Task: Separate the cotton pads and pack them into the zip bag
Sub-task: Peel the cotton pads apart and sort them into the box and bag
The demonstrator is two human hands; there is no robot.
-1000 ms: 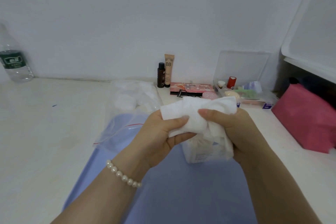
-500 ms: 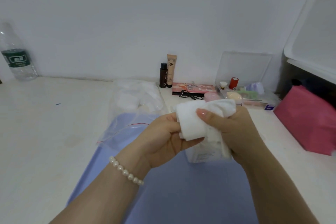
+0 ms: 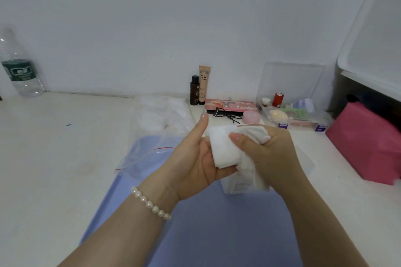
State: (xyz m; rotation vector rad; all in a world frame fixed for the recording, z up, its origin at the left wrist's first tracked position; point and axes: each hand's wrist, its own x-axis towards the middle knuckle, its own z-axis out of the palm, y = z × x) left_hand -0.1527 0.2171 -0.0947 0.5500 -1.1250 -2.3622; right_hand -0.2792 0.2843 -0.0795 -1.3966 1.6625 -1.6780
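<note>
1. Cotton pads (image 3: 225, 149): a white bunch is held at frame centre, above the blue mat (image 3: 217, 223). One square pad stands proud at the front of the bunch.
2. Left hand (image 3: 195, 158): it cups the bunch from 9 o'clock, the fingers behind the pad. The thumb points up, clear of the cotton. A pearl bracelet (image 3: 149, 202) sits on this wrist.
3. Right hand (image 3: 267, 154): it is closed around the bunch from 3 o'clock. The thumb presses on the front pad. Loose cotton and part of a clear printed wrapper (image 3: 240, 182) hang below the fist.
4. Zip bag (image 3: 158, 128): it lies flat on the desk (image 3: 54, 158) at 10 o'clock from the hands, its red zip line nearest the person. White pads show through the plastic.
5. Progress, as a judgement: some pads are already bagged. The held bunch is not yet separated or packed, and the bag looks unsealed.
6. Surroundings: a white desk meets a white wall. A water bottle (image 3: 18, 71) stands at 9 o'clock. At 12 o'clock are a dark bottle (image 3: 194, 90), a BB cream tube (image 3: 204, 84) and an eyeshadow palette (image 3: 230, 106). A clear organiser box (image 3: 293, 112) lies at 2 o'clock and a pink pouch (image 3: 366, 143) at 3 o'clock.
</note>
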